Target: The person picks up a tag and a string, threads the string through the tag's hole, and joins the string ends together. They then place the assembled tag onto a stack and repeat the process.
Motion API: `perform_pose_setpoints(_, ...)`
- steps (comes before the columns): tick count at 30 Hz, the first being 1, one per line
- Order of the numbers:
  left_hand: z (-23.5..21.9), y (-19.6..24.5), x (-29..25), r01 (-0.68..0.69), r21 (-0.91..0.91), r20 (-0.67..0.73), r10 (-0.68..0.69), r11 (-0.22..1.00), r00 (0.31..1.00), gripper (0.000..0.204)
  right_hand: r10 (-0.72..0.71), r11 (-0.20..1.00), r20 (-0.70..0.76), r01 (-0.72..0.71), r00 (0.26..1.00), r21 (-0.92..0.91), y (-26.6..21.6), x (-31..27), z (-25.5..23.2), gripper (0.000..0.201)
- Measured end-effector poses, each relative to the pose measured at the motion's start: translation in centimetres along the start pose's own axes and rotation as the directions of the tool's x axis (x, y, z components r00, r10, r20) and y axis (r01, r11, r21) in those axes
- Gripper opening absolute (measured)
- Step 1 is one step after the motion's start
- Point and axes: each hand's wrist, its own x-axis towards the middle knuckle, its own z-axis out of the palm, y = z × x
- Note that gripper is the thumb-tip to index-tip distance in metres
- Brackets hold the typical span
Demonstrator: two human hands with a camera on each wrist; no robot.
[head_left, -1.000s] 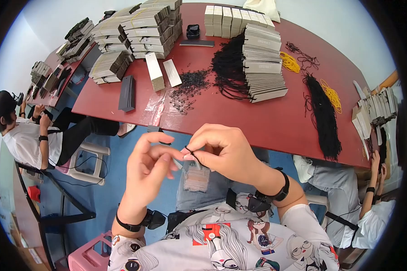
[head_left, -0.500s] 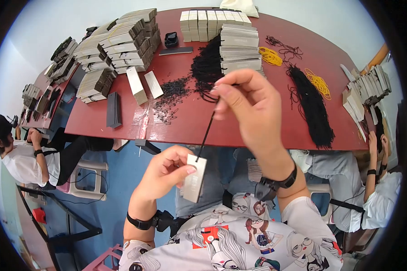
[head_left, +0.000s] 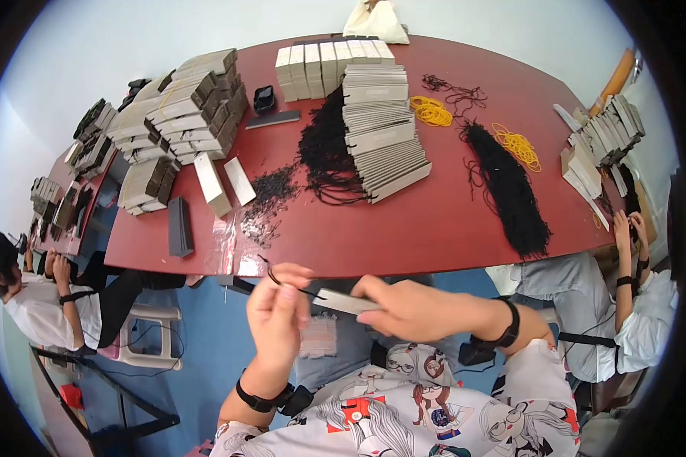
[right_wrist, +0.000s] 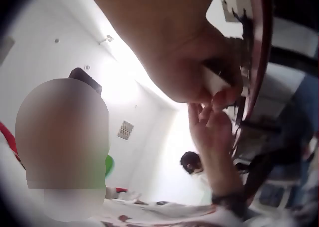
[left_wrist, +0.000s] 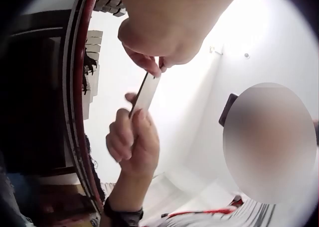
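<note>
In the head view a pale tag (head_left: 344,302) lies between the hands, its right end gripped by the right hand (head_left: 427,311). A black cord (head_left: 300,289) runs from the tag's left end to the left hand (head_left: 280,316), whose thumb and fingers pinch it; the cord's end sticks up above them. The left wrist view shows the tag (left_wrist: 146,93) between both hands, the right hand (left_wrist: 133,137) holding its lower end. In the right wrist view the tag (right_wrist: 215,81) shows partly within the right hand (right_wrist: 187,70).
On the red table (head_left: 312,236) stand stacked tags (head_left: 381,122), bundled stacks (head_left: 198,107), a heap of small black pieces (head_left: 270,194), black cords (head_left: 507,186) and yellow bands (head_left: 432,111). Seated people are at the left (head_left: 49,312) and right (head_left: 640,327).
The tag has passed from the left hand to the right hand, which has come down from above the table edge. The left hand now pinches the cord. The head view has shifted.
</note>
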Motion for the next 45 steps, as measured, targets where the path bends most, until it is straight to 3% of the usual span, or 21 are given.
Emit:
perform_pose_setpoints(3, 0.7, 1.4, 2.5, 0.178, -0.392, -0.015, -0.199, 0.903, 0.980, 0.022, 0.114, 0.992, -0.034, -0.116, 0.993, -0.057, 0.4, -1.4, -4.1, 0.022)
perform_pose_setpoints(5, 1.0, 2.0, 4.7, 0.176, -0.419, 0.046, -0.173, 0.891, 0.984, 0.023, 0.192, 0.981, -0.086, -0.188, 0.978, 0.053, -0.2, -1.7, -7.6, 0.021)
perform_pose_setpoints(6, 1.5, 2.4, 6.1, 0.197, -0.429, 0.083, -0.179, 0.881, 0.980, 0.020, -0.057, 0.997, -0.198, 0.047, 0.979, -0.056, 1.2, -1.3, -9.0, 0.020)
perform_pose_setpoints(7, 2.1, 2.8, 7.6, 0.217, -0.438, 0.117, -0.184, 0.872, 0.976, 0.017, -0.216, 0.889, -0.231, 0.093, 0.949, -0.447, 1.6, -0.8, -11.4, 0.016)
perform_pose_setpoints(8, 3.3, 3.2, 9.2, 0.221, -0.430, 0.047, -0.223, 0.875, 0.974, 0.013, -0.410, 0.823, -0.315, 0.198, 0.856, -0.533, 2.6, 0.7, -13.3, 0.014)
perform_pose_setpoints(9, 4.5, 3.6, 11.0, 0.226, -0.423, -0.025, -0.261, 0.877, 0.965, 0.012, -0.446, 0.787, -0.386, 0.149, 0.807, -0.599, 3.3, 2.1, -15.6, 0.013)
perform_pose_setpoints(11, 4.9, 1.7, 16.1, 0.187, -0.488, 0.048, -0.187, 0.853, 0.981, 0.016, -0.452, 0.797, -0.518, 0.068, 0.726, -0.600, 4.4, 4.8, -19.8, 0.014)
perform_pose_setpoints(13, 5.8, -0.1, 20.9, 0.185, -0.498, -0.002, -0.214, 0.847, 0.977, 0.016, -0.478, 0.776, -0.536, 0.049, 0.696, -0.629, 6.2, 7.8, -23.2, 0.014)
perform_pose_setpoints(15, 6.3, -2.1, 24.3, 0.177, -0.500, -0.092, -0.255, 0.848, 0.962, 0.016, -0.270, 0.811, -0.602, -0.159, 0.752, -0.563, 7.6, 10.3, -25.0, 0.014)
perform_pose_setpoints(16, 6.0, -3.4, 25.8, 0.181, -0.486, -0.120, -0.270, 0.855, 0.955, 0.010, -0.281, 0.811, -0.600, -0.150, 0.749, -0.566, 8.0, 11.1, -25.3, 0.014)
perform_pose_setpoints(18, 6.1, -4.2, 26.8, 0.147, -0.410, -0.175, -0.235, 0.900, 0.956, 0.029, -0.222, 0.796, -0.609, -0.219, 0.761, -0.564, 8.8, 12.4, -25.7, 0.014)
perform_pose_setpoints(23, 5.2, -3.7, 27.1, 0.064, -0.259, -0.235, -0.127, 0.964, 0.964, 0.053, -0.257, 0.786, -0.590, -0.190, 0.766, -0.589, 10.5, 14.0, -25.1, 0.019)
perform_pose_setpoints(24, 4.8, -2.5, 26.8, 0.045, -0.129, -0.263, -0.078, 0.991, 0.962, 0.056, -0.352, 0.719, -0.603, -0.205, 0.716, -0.664, 10.9, 14.3, -24.8, 0.023)
perform_pose_setpoints(25, 4.2, -1.4, 26.1, 0.031, 0.000, -0.290, -0.029, 1.000, 0.957, 0.058, -0.447, 0.644, -0.596, -0.223, 0.667, -0.732, 11.4, 14.5, -24.5, 0.028)
perform_pose_setpoints(28, 2.3, 4.4, 21.0, -0.164, 0.030, -0.265, 0.166, 0.986, 0.950, 0.054, -0.488, 0.614, -0.607, -0.248, 0.627, -0.749, 11.9, 15.0, -25.2, 0.034)
perform_pose_setpoints(31, -1.5, 9.4, 13.3, -0.330, 0.007, -0.254, 0.320, 0.944, 0.913, 0.045, -0.457, 0.484, -0.588, -0.368, 0.667, -0.794, 10.2, 14.4, -25.4, 0.036)
perform_pose_setpoints(35, -7.9, 12.0, 2.3, -0.408, 0.383, -0.409, 0.548, 0.829, 0.729, 0.043, -0.464, 0.392, -0.607, -0.465, 0.646, -0.794, 8.5, 14.8, -25.6, 0.029)
perform_pose_setpoints(39, -18.2, 6.7, -7.1, -0.230, 0.437, -0.681, 0.487, 0.870, 0.547, 0.036, -0.534, 0.523, -0.503, -0.201, 0.680, -0.828, 2.2, 17.3, -20.5, 0.020)
perform_pose_setpoints(41, -22.0, 1.7, -10.5, -0.037, 0.311, -0.838, 0.292, 0.950, 0.460, 0.032, -0.525, 0.611, -0.367, 0.040, 0.768, -0.791, -3.8, 18.9, -13.9, 0.019)
perform_pose_setpoints(43, -25.5, -4.0, -13.7, 0.166, 0.262, -0.880, 0.164, 0.951, 0.446, 0.029, -0.600, 0.499, -0.112, 0.261, 0.792, -0.827, -8.8, 20.6, -7.0, 0.021)
perform_pose_setpoints(45, -28.8, -10.8, -15.8, 0.215, 0.117, -0.908, 0.016, 0.970, 0.418, 0.027, -0.627, 0.362, 0.161, 0.468, 0.762, -0.806, -12.1, 22.4, -0.8, 0.024)
